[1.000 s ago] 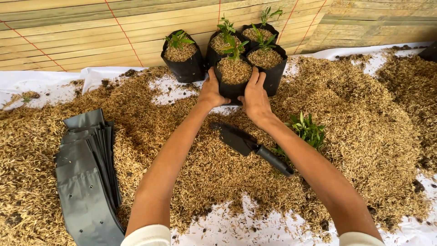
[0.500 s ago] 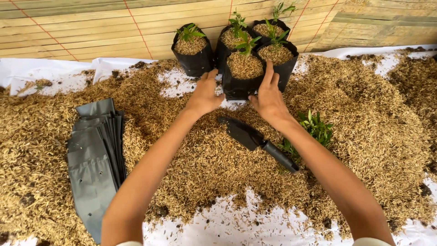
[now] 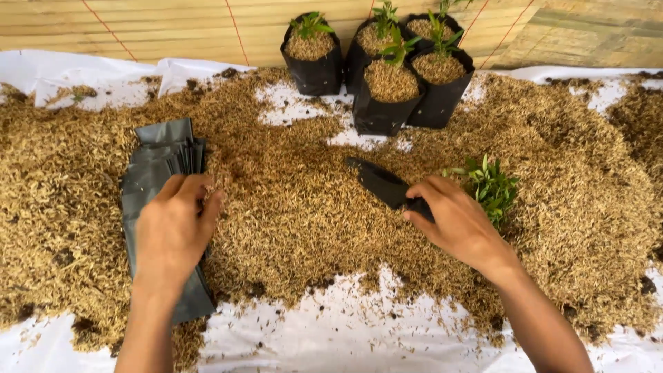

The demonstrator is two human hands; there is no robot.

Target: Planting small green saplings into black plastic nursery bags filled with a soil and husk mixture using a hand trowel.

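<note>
A small black trowel [image 3: 384, 184] is held by the right hand [image 3: 457, 224]. The fingers are curled tight around its handle, so the handle is mostly hidden. The dark, pointed blade sticks out to the upper left of the hand and lies low over the husks. Just beside the right hand, on its far side, a little bunch of green seedlings [image 3: 489, 186] is seen lying on the husks.

The left hand [image 3: 173, 231] is laid flat on a stack of empty grey planting bags [image 3: 156, 181]. Its fingers are spread a little and bent at the tips, and they touch the top bag near its right edge. Nothing is gripped by this hand as far as can be seen. The stack is placed on the left side, well apart from the trowel.

A wide heap of golden-brown rice husks [image 3: 297, 214] is spread all around both hands. Small dark bits of soil are mixed in here and there. Under the husks a white sheet [image 3: 345, 338] is laid, and bare patches of it are shown near the bottom and near the pots.

At the far side, four black bag pots [image 3: 378, 110] are stood upright, close together. Each one is filled to the top with husk mix, and a small green plant is set in each. One pot [image 3: 312, 69] is placed a bit to the left of the other three. Behind the pots a pale wooden slat wall [image 3: 173, 31] is seen, with thin red lines crossing it.
</note>
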